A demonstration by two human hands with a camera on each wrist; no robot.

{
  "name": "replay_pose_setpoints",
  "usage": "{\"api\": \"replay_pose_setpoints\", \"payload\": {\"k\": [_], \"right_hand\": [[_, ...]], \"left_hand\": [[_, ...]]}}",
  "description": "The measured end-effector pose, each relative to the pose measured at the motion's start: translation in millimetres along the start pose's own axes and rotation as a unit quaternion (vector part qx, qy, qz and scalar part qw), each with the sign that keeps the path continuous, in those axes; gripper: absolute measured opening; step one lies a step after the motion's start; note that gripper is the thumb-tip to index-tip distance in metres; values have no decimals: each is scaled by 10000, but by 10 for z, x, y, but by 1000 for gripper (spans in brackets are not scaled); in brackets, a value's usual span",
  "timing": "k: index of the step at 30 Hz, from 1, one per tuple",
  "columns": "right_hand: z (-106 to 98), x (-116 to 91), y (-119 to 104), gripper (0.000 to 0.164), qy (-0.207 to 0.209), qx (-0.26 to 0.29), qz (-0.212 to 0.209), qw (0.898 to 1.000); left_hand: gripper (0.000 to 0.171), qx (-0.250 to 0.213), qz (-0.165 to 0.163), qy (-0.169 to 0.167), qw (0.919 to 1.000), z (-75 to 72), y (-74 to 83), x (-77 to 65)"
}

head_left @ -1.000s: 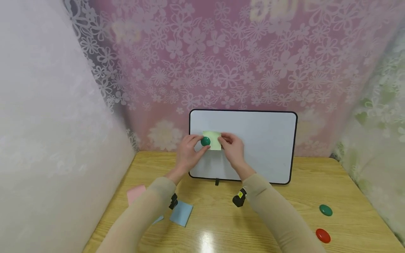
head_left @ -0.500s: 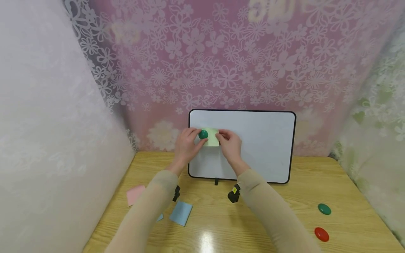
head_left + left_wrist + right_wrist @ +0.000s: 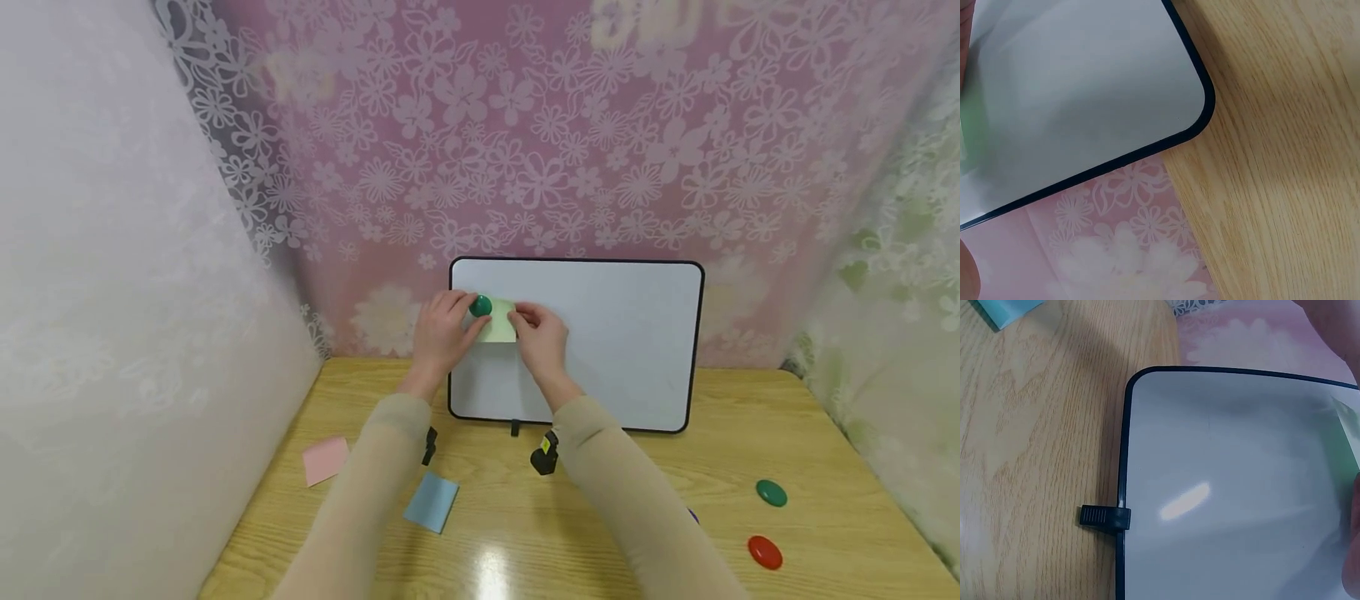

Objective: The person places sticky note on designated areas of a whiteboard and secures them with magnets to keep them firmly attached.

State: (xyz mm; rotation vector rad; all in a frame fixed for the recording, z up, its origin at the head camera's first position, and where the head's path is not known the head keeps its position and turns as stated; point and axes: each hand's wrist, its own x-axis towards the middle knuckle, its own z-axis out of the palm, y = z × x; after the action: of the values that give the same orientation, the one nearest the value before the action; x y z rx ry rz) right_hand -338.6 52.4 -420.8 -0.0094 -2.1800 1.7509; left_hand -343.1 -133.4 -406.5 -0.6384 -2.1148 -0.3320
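Note:
A pale green sticky note [image 3: 499, 325] is held up against the left part of a black-framed whiteboard [image 3: 607, 342]. My left hand [image 3: 440, 335] pinches a round green magnet [image 3: 481, 306] between thumb and fingers, over the note's left side. On the note's right edge, the thumb and fingers of my right hand [image 3: 543, 340] grip the paper. Only slivers of fingers show at the border of the left wrist view. In the right wrist view, the note [image 3: 1349, 431] stands slightly off the board at the right edge.
A pink sticky note [image 3: 325, 461] and a blue pad [image 3: 432, 502] lie on the wooden table [image 3: 495, 467] at the left. At the right are a green magnet [image 3: 771, 492] and a red magnet [image 3: 765, 552]. A small black foot [image 3: 514, 428] sticks out under the board.
Both hands have shifted up and slightly left along the board, carrying the green note and magnet. A blue edge now shows beside the right sleeve.

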Motion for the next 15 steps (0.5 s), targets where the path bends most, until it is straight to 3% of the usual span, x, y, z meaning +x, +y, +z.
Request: {"api": "replay_pose_setpoints", "payload": {"k": [15], "right_hand": [[35, 35, -74, 24, 208, -110, -226, 9995]], "left_hand": [[42, 212, -121, -25, 9997, -13, 72, 123]]}}
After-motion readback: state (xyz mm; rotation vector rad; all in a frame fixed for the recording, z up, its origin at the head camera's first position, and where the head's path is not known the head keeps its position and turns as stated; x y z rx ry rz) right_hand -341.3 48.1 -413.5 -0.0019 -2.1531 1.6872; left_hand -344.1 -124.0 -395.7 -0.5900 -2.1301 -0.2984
